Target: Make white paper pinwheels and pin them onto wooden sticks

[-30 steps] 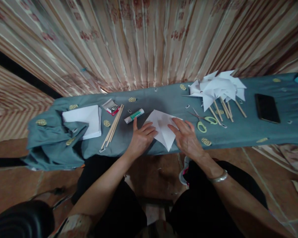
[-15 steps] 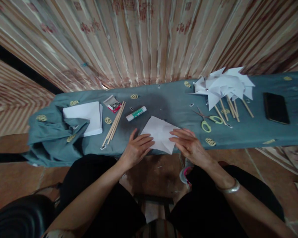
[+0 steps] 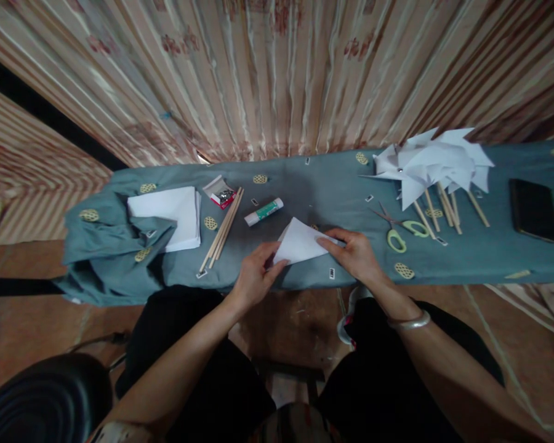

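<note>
The folded paper is at the cloth-covered tabletop, on the person's side of the glue stick and slightly to its right, near it without touching. It forms a rough triangle whose peak points away from the person, rising just right of the glue stick's near end of the gap. Its long axis runs crosswise between the hands, climbing a little towards the right. The paper looks plain white and smooth, with a greyer layer showing along its left edge (a second ply, it seems).

The left hand, on the near side of the glue stick, is narrow, holding the paper's left corner with the thumb uppermost. The right hand, to the right of the glue stick, pinches the right corner, thumb on top.

Left of the glue stick lie wooden sticks, and beyond them a stack of white sheets; right of it lie green-handled scissors, with white pinwheels farther right
</note>
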The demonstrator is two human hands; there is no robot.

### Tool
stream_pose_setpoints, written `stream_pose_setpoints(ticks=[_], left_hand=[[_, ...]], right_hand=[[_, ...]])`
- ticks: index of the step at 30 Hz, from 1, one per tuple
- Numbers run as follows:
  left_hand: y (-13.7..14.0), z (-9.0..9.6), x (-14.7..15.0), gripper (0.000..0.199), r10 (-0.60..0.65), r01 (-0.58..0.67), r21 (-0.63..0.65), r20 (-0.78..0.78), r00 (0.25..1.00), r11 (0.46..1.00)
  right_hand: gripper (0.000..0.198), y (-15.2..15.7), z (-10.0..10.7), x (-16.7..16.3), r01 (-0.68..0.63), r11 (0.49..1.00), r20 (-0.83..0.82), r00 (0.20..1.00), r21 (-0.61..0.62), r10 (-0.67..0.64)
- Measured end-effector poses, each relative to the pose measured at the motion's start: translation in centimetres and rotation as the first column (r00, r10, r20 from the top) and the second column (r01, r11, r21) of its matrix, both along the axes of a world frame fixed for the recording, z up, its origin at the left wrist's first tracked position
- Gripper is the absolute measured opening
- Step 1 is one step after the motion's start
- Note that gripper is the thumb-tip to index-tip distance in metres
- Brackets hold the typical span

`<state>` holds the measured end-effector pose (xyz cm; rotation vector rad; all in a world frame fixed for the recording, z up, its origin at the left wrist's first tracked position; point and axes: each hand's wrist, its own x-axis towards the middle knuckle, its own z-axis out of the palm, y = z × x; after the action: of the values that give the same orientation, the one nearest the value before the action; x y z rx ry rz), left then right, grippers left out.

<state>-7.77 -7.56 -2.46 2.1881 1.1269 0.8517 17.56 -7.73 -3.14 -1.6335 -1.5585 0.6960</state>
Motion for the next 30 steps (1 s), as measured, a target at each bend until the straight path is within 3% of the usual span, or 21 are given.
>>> stream_pose_setpoints(ticks=[2,4,6,8,12,30], left_hand=[[-0.2,0.6,0.3,0.047,0.009,-0.002,0.13,-0.054,0.999,0.992],[-0.8,0.9,0.8,0.048,-0.075,0.115,0.258,-0.162,0.984,0.959],[-1.6,0.8,1.4,0.048,-0.168,0.248,0.302,-0.269,0.948,0.92],[-2.3,0.3,2.0,0.053,-0.211,0.319,0.277,-0.358,0.91,0.906],[-3.1,-0.9,2.6,0.066,-0.229,0.341,0.203,-0.432,0.872,0.918],[-3.1,-1.3,2.5,0.074,-0.219,0.317,0.159,-0.443,0.869,0.935]], right_hand=[[0.027,0.3,-0.3,-0.1,0.036,0.997,0.037,0.999,0.062,-0.038],[0.027,0.5,-0.7,-0.2,0.056,0.991,0.072,0.995,0.122,-0.065],[0.025,0.4,-1.0,-0.2,0.069,0.988,0.101,0.991,0.139,-0.084],[0.023,0.2,-1.1,-0.2,0.08,0.987,0.121,0.988,0.136,-0.097],[0.021,-0.1,-1.2,-0.1,0.087,0.986,0.137,0.985,0.139,-0.106],[0.02,0.1,-1.2,-0.2,0.068,0.99,0.188,0.978,0.125,-0.091]])
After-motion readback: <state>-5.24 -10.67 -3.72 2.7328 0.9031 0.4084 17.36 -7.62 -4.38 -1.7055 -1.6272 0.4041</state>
